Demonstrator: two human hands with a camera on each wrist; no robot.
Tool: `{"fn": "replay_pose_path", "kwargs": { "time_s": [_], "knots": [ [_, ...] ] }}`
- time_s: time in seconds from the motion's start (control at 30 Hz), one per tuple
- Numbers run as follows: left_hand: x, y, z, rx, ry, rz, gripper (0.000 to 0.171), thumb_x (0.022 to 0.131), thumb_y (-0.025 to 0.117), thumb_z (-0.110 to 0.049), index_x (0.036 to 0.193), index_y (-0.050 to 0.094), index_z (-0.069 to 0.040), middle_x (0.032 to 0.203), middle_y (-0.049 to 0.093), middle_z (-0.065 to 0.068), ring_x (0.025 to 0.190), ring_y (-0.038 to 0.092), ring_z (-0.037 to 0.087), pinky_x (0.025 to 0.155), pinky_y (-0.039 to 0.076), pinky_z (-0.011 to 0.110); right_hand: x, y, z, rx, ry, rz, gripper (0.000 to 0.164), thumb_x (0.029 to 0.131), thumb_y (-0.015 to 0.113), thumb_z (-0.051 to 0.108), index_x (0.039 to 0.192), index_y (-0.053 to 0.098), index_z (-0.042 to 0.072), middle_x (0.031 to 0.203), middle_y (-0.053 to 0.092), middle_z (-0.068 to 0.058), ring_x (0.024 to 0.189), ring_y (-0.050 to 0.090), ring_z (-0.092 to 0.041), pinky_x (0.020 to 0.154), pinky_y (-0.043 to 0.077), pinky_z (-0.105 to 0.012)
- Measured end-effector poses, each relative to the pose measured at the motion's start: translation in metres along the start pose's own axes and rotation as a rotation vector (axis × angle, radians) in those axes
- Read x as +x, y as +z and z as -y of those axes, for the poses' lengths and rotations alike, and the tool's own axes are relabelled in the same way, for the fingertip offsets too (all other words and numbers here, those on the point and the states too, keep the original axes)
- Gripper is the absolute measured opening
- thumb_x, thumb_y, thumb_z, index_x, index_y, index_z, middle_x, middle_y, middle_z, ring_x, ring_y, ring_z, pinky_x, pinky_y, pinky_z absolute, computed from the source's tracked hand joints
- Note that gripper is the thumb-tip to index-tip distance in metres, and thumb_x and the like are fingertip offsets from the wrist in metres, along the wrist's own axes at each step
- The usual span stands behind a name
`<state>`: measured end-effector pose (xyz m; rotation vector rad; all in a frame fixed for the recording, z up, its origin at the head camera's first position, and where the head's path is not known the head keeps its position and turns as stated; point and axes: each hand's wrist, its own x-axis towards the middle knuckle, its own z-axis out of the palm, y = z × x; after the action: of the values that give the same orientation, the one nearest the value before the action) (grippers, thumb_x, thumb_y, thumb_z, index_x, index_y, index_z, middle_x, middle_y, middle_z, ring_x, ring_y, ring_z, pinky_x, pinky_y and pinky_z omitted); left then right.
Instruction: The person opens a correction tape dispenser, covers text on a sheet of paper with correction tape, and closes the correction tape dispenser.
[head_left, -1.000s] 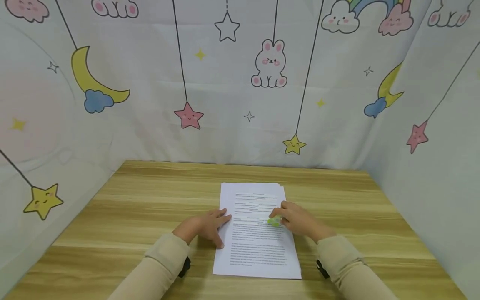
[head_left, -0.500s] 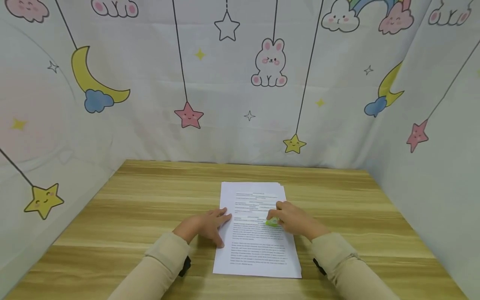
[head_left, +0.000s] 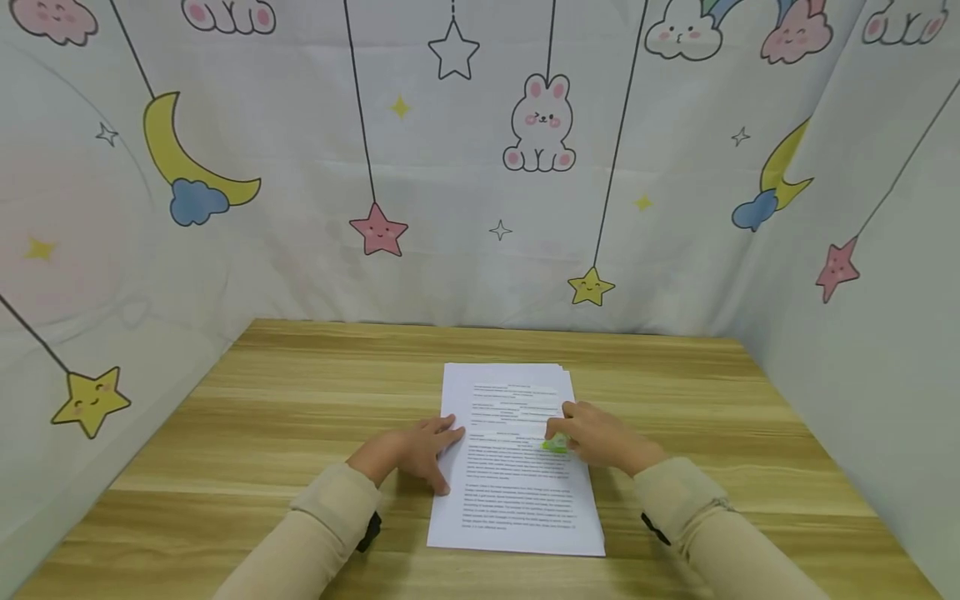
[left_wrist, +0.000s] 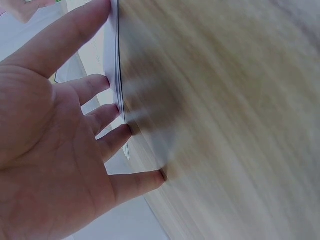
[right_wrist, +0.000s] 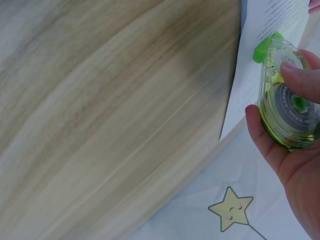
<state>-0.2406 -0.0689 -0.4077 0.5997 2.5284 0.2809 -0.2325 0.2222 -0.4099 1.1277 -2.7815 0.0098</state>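
A stack of printed paper (head_left: 517, 508) lies on the table, with white gaps breaking several of its upper text lines. My right hand (head_left: 603, 437) grips a clear green correction tape (right_wrist: 292, 102), thumb on one side and a finger along the other in the right wrist view. The green tip of the correction tape is right at the page's printed lines, near the right margin. With fingers spread, my left hand (head_left: 420, 450) rests at the stack's left edge. In the left wrist view, some fingertips (left_wrist: 111, 109) touch the sheet edges and the little finger reaches the wood.
The wooden table (head_left: 300, 383) extends on both sides of the paper. A white cloth (head_left: 465, 275) printed with stars, moons and rabbits hangs behind it and along both sides.
My right hand shifts slightly left with the correction tape, then back to the right along the text lines. The left hand and the paper stay in place.
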Motion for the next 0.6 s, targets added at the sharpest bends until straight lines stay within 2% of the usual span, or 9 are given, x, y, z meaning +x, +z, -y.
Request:
{"fn": "replay_pose_path", "kwargs": {
  "time_s": [0.37, 0.6],
  "knots": [
    [0.001, -0.001, 0.001, -0.003, 0.000, 0.009, 0.088, 0.075, 0.074, -0.035, 0.146, 0.025, -0.018, 0.156, 0.012, 0.004, 0.143, 0.011, 0.028, 0.112, 0.018, 0.050, -0.014, -0.001, -0.012, 0.025, 0.024, 0.012, 0.026, 0.079, 0.062, -0.004, 0.091, 0.066, 0.018, 0.077, 0.051, 0.002, 0.066, 0.040, -0.009, 0.062, 0.036, -0.022],
    [0.000, 0.000, 0.000, -0.013, -0.006, 0.003, 0.088, 0.074, 0.075, -0.033, 0.146, 0.027, -0.017, 0.156, 0.013, 0.004, 0.143, 0.011, 0.028, 0.112, 0.018, 0.051, -0.021, -0.004, -0.017, 0.066, 0.065, 0.036, 0.024, 0.082, 0.059, -0.003, 0.093, 0.066, 0.018, 0.073, 0.044, 0.006, 0.065, 0.033, -0.008, 0.060, 0.029, -0.020]
  ]
}}
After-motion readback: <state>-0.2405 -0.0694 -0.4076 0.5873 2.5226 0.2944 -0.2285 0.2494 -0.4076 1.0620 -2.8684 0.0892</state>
